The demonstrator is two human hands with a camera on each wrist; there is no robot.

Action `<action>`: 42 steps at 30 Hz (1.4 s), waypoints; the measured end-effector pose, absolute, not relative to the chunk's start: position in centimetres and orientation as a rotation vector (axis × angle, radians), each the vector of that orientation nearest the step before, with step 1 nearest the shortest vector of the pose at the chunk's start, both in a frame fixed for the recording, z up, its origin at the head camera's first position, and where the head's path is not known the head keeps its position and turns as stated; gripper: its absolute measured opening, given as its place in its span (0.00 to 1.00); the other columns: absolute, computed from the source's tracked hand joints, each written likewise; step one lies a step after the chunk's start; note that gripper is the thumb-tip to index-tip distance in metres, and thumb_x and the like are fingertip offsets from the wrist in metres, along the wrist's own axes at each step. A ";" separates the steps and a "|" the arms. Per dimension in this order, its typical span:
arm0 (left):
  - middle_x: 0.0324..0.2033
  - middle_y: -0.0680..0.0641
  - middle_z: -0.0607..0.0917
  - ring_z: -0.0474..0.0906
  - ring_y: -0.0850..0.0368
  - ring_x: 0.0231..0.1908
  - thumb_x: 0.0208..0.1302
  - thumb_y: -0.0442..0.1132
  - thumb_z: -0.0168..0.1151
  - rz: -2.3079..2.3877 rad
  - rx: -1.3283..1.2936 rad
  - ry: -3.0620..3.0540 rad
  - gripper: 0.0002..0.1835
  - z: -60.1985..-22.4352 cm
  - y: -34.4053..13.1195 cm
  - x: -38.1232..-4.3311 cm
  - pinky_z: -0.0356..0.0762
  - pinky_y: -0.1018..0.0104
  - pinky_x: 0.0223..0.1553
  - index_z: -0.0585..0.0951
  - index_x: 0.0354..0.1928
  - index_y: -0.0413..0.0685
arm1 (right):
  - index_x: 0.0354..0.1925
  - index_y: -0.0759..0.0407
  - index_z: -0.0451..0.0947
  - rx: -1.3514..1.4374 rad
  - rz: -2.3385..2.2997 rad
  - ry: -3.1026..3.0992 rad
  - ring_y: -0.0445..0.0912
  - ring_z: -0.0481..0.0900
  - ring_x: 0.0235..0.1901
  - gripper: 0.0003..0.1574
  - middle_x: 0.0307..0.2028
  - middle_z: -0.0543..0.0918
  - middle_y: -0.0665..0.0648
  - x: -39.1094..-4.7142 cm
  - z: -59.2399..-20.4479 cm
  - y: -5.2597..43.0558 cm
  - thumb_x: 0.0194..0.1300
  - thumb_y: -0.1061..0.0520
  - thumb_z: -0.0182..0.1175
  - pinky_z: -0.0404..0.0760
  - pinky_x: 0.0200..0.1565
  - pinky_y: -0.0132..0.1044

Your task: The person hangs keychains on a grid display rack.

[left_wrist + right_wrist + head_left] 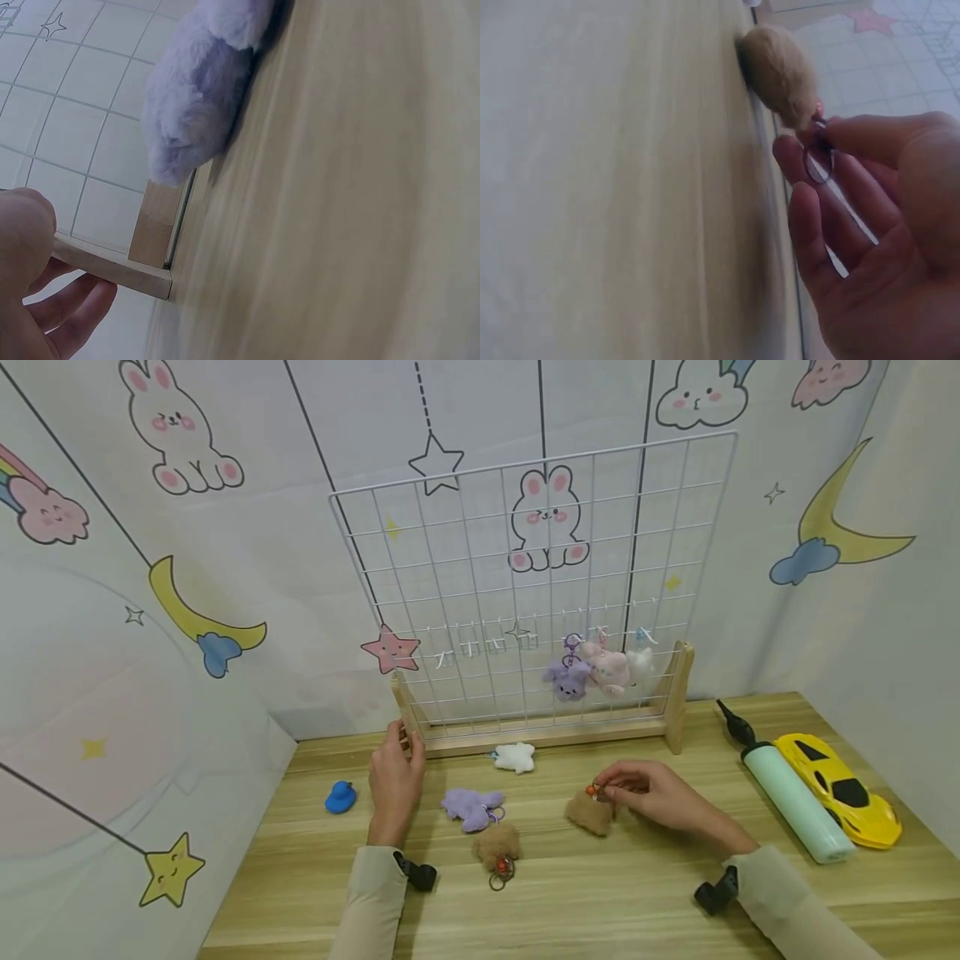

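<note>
My right hand (651, 793) pinches the ring end of a brown plush keychain (589, 812) between thumb and fingers. Its dark metal ring (808, 166) hangs by the fingertips in the right wrist view, beside a small orange bead. At the left end of the rack, my left hand (396, 781) holds the wooden foot (112, 266), thumb on one side and fingers on the other. A purple plush keychain (471, 808) and a second brown plush keychain (497, 847) lie on the table between the hands. Behind them is a white star-shaped plush (514, 757).
The white wire grid rack (525, 568) carries a row of hooks. Purple (567, 681), pink (606, 668) and white (640, 665) plush keychains hang at its right. A blue toy duck (341, 797) sits left; a green pump (798, 803) and yellow toy car (840, 789) lie right.
</note>
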State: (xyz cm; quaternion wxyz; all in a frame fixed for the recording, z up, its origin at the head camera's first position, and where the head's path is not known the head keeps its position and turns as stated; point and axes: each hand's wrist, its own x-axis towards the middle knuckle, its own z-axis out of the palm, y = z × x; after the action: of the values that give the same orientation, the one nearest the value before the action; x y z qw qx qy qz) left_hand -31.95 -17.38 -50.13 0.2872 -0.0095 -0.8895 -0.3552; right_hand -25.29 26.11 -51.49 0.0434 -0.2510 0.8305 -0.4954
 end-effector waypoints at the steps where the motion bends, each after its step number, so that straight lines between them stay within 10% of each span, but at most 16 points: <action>1: 0.55 0.36 0.91 0.93 0.41 0.49 0.81 0.45 0.60 -0.950 -0.026 -2.376 0.19 -50.1 -17.4 -31.9 0.91 0.42 0.42 0.81 0.65 0.42 | 0.58 0.50 0.88 -0.739 -1.506 2.574 0.40 0.92 0.49 0.13 0.51 0.93 0.52 -25.2 -51.3 26.0 0.79 0.52 0.65 0.88 0.51 0.32; 12: 0.55 0.36 0.91 0.93 0.40 0.49 0.81 0.45 0.61 -0.943 -0.032 -2.375 0.20 -50.2 -17.3 -31.9 0.91 0.41 0.43 0.81 0.66 0.42 | 0.50 0.42 0.92 -0.684 -1.455 3.055 0.36 0.90 0.42 0.08 0.46 0.94 0.43 -24.5 -47.3 23.3 0.76 0.50 0.69 0.89 0.44 0.33; 18: 0.54 0.36 0.91 0.93 0.40 0.49 0.81 0.44 0.61 -0.939 -0.018 -2.373 0.19 -50.1 -17.3 -31.9 0.91 0.40 0.43 0.81 0.65 0.42 | 0.63 0.45 0.87 -0.787 -1.721 2.967 0.42 0.94 0.44 0.19 0.48 0.95 0.50 -25.0 -45.3 21.1 0.77 0.56 0.68 0.89 0.44 0.29; 29: 0.54 0.36 0.91 0.93 0.40 0.49 0.81 0.45 0.61 -0.935 -0.014 -2.376 0.20 -50.3 -17.4 -32.1 0.90 0.40 0.44 0.81 0.65 0.42 | 0.62 0.69 0.83 -0.595 -2.371 2.571 0.41 0.95 0.43 0.21 0.51 0.93 0.66 -25.6 -41.9 17.4 0.79 0.56 0.65 0.92 0.46 0.40; 37: 0.55 0.36 0.91 0.93 0.40 0.50 0.81 0.45 0.61 -0.936 -0.013 -2.374 0.20 -50.2 -17.4 -32.1 0.90 0.40 0.45 0.81 0.65 0.42 | 0.58 0.68 0.86 -0.505 -2.570 2.535 0.38 0.90 0.32 0.19 0.45 0.96 0.52 -26.0 -40.2 15.2 0.78 0.56 0.67 0.86 0.31 0.29; 42: 0.55 0.36 0.91 0.93 0.40 0.50 0.81 0.46 0.61 -0.939 -0.018 -2.377 0.20 -50.2 -17.5 -32.0 0.90 0.39 0.46 0.81 0.66 0.42 | 0.55 0.64 0.88 -0.479 -2.633 2.535 0.36 0.91 0.41 0.15 0.45 0.95 0.47 -26.1 -39.5 14.1 0.77 0.56 0.69 0.85 0.40 0.24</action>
State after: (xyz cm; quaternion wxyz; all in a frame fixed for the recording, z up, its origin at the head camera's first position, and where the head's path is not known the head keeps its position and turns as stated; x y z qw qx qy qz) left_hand -31.99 -17.48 -50.25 0.2887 -0.0068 -0.8905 -0.3516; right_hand -26.09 14.07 -39.47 -0.2691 -0.1251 0.6623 -0.6880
